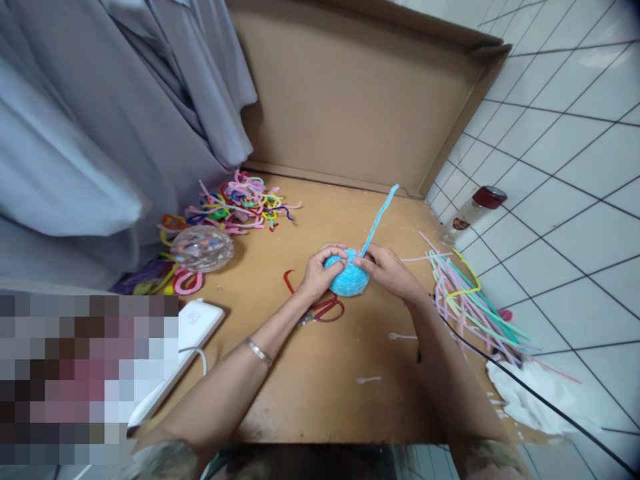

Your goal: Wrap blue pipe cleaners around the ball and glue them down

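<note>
A round, coiled disc of blue pipe cleaner (349, 280) is held just above the middle of the table. My left hand (323, 268) grips its left side, thumb on top and fingers curled over the far edge. At the upper right rim, my right hand (384, 267) pinches the disc where a loose blue pipe cleaner end (380, 217) sticks up and leans right. Below the disc lie red-handled scissors (327, 309), partly hidden by my left wrist. A short bent red piece (289, 281) rests left of that wrist.
Tangled coloured pipe cleaners (245, 200) are heaped at the back left, near a clear faceted bowl (203, 249). Straight pastel pipe cleaners (463, 300) lie right, by a lidded jar (473, 215) and white stuffing (535, 393). A black cable (530, 390) crosses there. A white power strip (200, 320) lies left.
</note>
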